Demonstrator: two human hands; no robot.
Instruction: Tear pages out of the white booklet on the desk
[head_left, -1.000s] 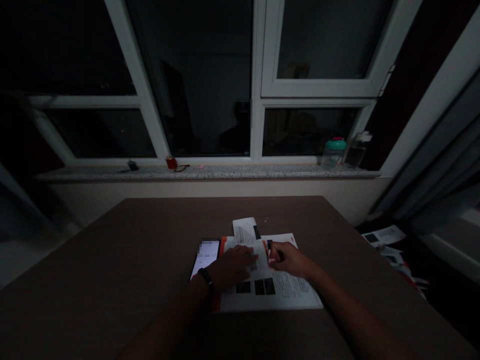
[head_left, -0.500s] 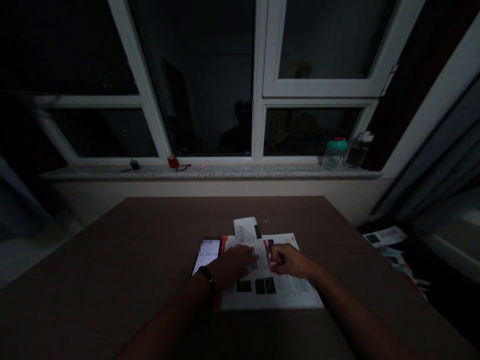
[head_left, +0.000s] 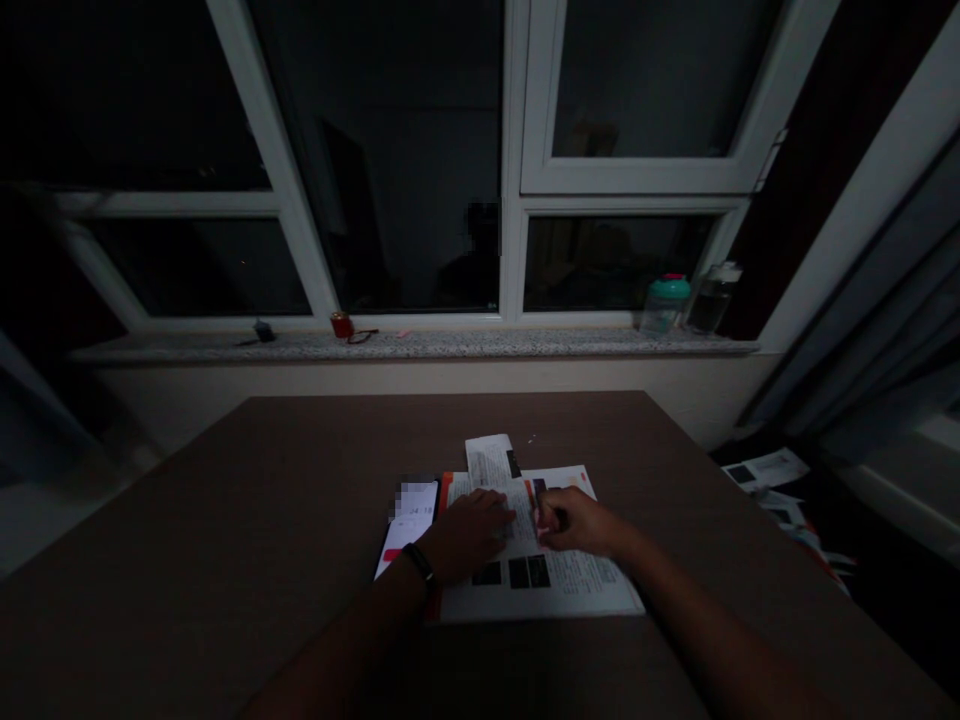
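Note:
My left hand (head_left: 474, 530) lies flat on a printed page (head_left: 540, 600) with its fingers spread, and a dark band circles its wrist. My right hand (head_left: 574, 520) is closed in a pinch over the page's middle, by a narrow orange-red strip. Something small and pinkish shows at those fingertips, too dim and covered to name. Past the page's top edge sticks out a smaller printed piece of paper (head_left: 489, 458). Left of the page, partly behind my left wrist, a lit phone (head_left: 412, 515) shows running digits.
The brown table (head_left: 262, 500) reaches to a wall below a granite windowsill (head_left: 450, 343). On the sill stand a teal-lidded bottle (head_left: 666, 303), a clear bottle (head_left: 712, 298) and a small red jar (head_left: 342, 325). Tiny white scraps lie behind the page. Loose papers (head_left: 780, 490) are low at the right.
The view has shifted slightly. Both hands stay in nearly the same place on the page. More of the phone's lower screen, with a red button, now shows beside my left wrist.

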